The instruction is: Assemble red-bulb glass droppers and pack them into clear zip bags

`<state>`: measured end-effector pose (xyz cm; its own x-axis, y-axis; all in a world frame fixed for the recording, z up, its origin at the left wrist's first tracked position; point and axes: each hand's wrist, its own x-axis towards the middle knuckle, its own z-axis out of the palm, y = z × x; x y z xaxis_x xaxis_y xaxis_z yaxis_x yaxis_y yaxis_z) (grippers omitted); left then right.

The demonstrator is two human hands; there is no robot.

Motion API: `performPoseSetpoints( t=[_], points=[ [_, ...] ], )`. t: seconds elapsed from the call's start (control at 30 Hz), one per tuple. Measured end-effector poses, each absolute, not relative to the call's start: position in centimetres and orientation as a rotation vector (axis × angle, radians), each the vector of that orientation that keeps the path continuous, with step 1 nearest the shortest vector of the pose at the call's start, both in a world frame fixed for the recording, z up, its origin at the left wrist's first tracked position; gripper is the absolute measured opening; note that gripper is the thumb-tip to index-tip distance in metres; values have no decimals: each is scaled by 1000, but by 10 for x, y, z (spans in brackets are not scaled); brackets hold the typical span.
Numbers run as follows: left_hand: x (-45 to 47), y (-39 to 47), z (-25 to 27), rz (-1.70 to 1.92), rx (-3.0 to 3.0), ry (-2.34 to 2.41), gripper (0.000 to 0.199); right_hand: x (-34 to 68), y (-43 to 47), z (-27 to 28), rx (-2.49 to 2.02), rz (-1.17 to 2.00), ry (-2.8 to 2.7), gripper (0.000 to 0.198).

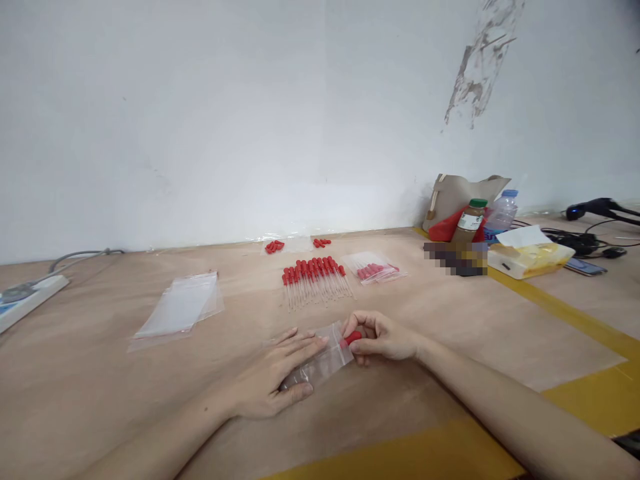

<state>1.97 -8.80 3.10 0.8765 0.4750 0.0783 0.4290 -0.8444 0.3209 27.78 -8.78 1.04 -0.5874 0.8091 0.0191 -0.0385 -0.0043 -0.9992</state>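
We list: one clear zip bag (327,365), lying on the brown-covered table (100,373) under our left hand (267,377), which is spread flat with fingers extended; one red bulb (354,337), pinched between thumb and fingers of our right hand (380,339) at the bag's right end; beyond, a row of red-topped droppers (314,269); to their left, a stack of flat bags (175,308) and, farther out, a white power strip (37,300).

Soft diffuse light, small glints on the clear bag (327,365), pixelated patch (455,259) at right
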Motion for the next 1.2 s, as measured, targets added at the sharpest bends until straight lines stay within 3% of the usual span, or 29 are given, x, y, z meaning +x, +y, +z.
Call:
performPoseSetpoints(
  t=[0.3,0.6,0.7,0.83,1.0,1.2],
  points=[
    [18,-87,28,356,2731,700,52,271,-83,6,-874,1579,-1600,28],
    [7,-89,20,426,2633,871,44,277,-87,18,-859,837,-2284,22],
    [8,-90,21,445,2630,864,40,287,-87,29,-808,866,-2393,23],
    [10,-88,21,426,2633,860,32,308,-63,36,-1146,1024,-2118,18],
    [11,-87,19,387,2646,900,33,304,-4,41,-1710,569,-1652,5],
    [9,-89,24,282,2673,889,35,279,53,39,-1938,525,-1559,11]
  ],
)
